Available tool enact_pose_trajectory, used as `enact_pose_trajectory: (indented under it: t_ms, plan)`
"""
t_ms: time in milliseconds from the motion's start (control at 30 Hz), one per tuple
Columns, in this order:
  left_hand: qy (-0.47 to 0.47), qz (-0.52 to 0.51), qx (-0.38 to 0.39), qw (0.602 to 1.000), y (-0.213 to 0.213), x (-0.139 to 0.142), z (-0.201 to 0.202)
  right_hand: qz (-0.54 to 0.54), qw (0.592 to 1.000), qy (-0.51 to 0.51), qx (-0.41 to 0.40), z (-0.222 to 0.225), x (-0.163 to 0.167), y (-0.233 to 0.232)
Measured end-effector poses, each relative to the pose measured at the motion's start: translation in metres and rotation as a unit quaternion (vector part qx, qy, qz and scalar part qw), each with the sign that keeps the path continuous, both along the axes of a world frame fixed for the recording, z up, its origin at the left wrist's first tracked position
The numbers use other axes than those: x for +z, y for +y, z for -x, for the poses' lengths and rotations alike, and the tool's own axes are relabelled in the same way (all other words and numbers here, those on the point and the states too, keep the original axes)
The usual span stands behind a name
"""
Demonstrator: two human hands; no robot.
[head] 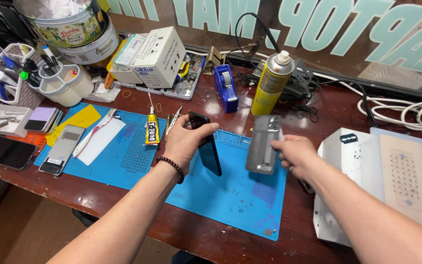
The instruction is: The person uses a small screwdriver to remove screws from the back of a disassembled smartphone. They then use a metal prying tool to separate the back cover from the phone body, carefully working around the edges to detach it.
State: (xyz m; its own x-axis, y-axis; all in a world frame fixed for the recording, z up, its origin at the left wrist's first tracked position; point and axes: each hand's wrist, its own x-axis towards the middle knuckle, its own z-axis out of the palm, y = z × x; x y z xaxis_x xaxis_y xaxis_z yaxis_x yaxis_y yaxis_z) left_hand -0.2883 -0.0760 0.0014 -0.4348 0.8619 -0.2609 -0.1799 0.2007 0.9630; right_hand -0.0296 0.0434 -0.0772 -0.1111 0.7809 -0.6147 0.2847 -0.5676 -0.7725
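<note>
Phone [207,144] upright at frame centre, left hand [184,142] fingers clamped on it; right hand [294,154] fingers pinch grey frame [263,144]. Either could slip onto blue mat [240,195].

Bright even light, sharp, edges bowed

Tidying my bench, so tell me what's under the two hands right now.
A blue work mat lies on the dark wooden table beneath both hands. The left hand holds a black phone; the right hand holds a grey metal piece, which hide some mat.
</note>
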Motion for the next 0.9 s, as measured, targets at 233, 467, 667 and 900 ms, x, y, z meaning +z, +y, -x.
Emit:
enact_pose_trajectory:
  t_ms: [233, 467, 667, 900]
  plan:
    - [0.016, 0.017, -0.022, 0.999, 0.001, -0.009, 0.021, 0.045, 0.995, 0.027, 0.088, 0.080, -0.034, -0.029]
    - [-0.002, -0.011, -0.109, 0.994, 0.003, -0.022, 0.003, -0.093, 0.951, -0.163, 0.246, -0.003, -0.021, -0.021]
    - [0.012, 0.009, -0.141, 0.990, 0.003, -0.017, -0.034, -0.130, 0.880, -0.233, 0.394, -0.050, -0.019, -0.114]
    - [0.011, -0.007, -0.123, 0.992, -0.009, -0.011, -0.068, -0.234, 0.813, -0.244, 0.474, -0.061, -0.008, -0.149]
